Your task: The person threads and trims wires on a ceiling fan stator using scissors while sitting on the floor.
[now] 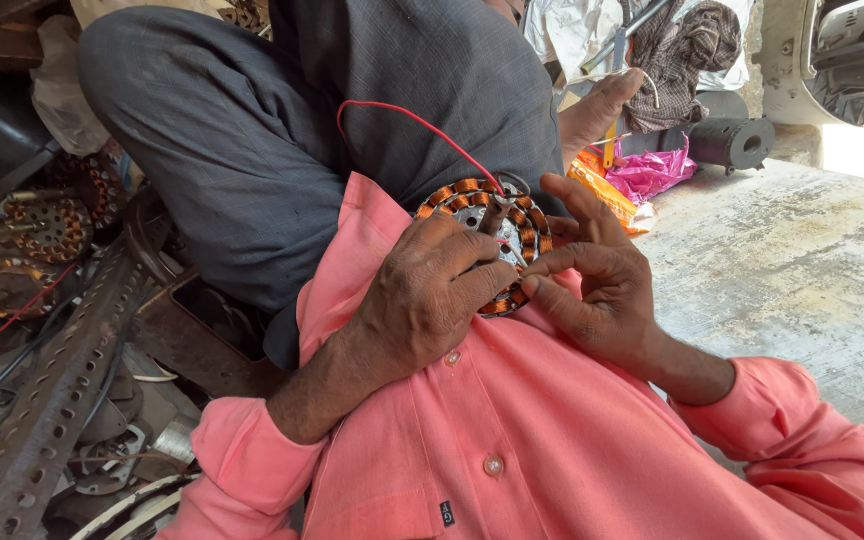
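- Resting against the lap, the stator (492, 240) sits at the middle of the view, on the grey trousers (252, 150) just above the hem of the pink shirt (512, 430).
- It is a round disc ringed with copper coils; its flat face tilts up toward the camera, a little to the right.
- Its central shaft stub sticks out of the face toward the upper right, so the axis runs up and away from the lap.
- The left hand (422, 300) covers the disc's lower left part, fingers curled and clasped over the rim and face.
- The right hand (597, 285) is at the disc's right edge; thumb and forefinger are pinched together at the coils, seemingly on a thin strand too fine to make out, while the other fingers spread out loosely above.
- A red wire (407, 115) rises from the disc's top edge and loops up and left across the trousers.
- Another person's hand (602, 105) lies open, further back, near a pink bag (652, 170) on the concrete floor (792, 270).
- More wound stators (52, 225) and a perforated metal bar (52, 400) lie at the left, well apart from the hands.
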